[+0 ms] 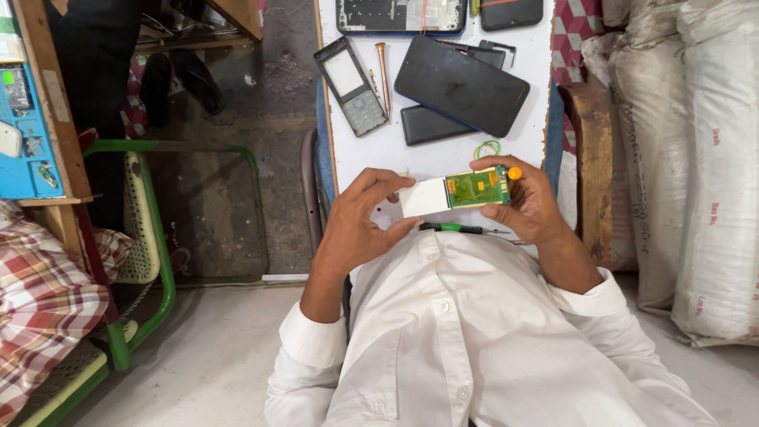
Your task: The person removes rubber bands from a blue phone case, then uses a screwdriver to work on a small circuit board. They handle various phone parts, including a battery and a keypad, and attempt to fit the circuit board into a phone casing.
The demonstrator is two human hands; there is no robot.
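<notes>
I hold a small phone circuit board (455,192) over the near end of a narrow white table (522,71). It has a white screen half and a green board half. My left hand (360,225) pinches the white end. My right hand (526,198) grips the green end and also holds a small tool with an orange tip (515,172). A green-handled screwdriver (451,228) lies on the table just under the board, near my white shirt.
Further up the table lie a keypad phone frame (352,85), a wooden-handled screwdriver (383,67), a large black phone back (461,85), another black phone (427,124) and a green rubber band (486,148). White sacks (696,158) stand right; a green-framed chair (150,229) is left.
</notes>
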